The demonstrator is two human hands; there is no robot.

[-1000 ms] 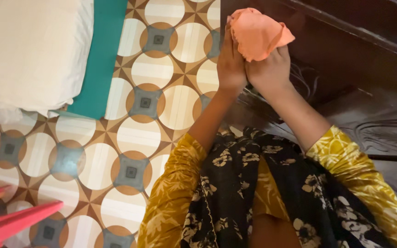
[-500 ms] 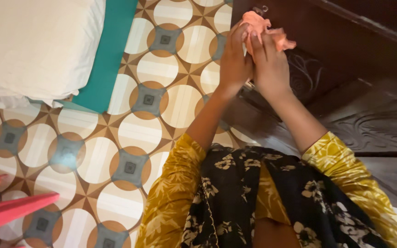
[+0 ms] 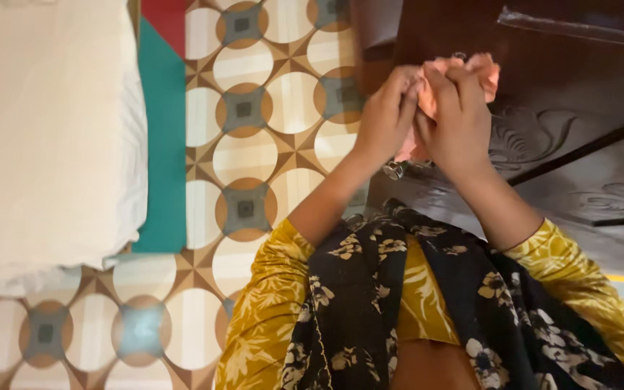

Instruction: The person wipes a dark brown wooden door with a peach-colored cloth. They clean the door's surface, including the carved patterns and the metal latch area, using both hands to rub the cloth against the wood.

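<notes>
Hands: left hand (image 3: 388,115) and right hand (image 3: 456,119) both closed on cloth (image 3: 482,71), bunched between them at 1 o'clock, against dark carved cabinet (image 3: 565,130). Bed (image 3: 45,137) at 9 o'clock.

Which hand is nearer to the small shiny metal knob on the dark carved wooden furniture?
Right. The right hand holds the orange cloth directly above the metal knob; the left hand is slightly further, up-left.

there are no boxes, packs, labels, signs or screens to see here.
</notes>
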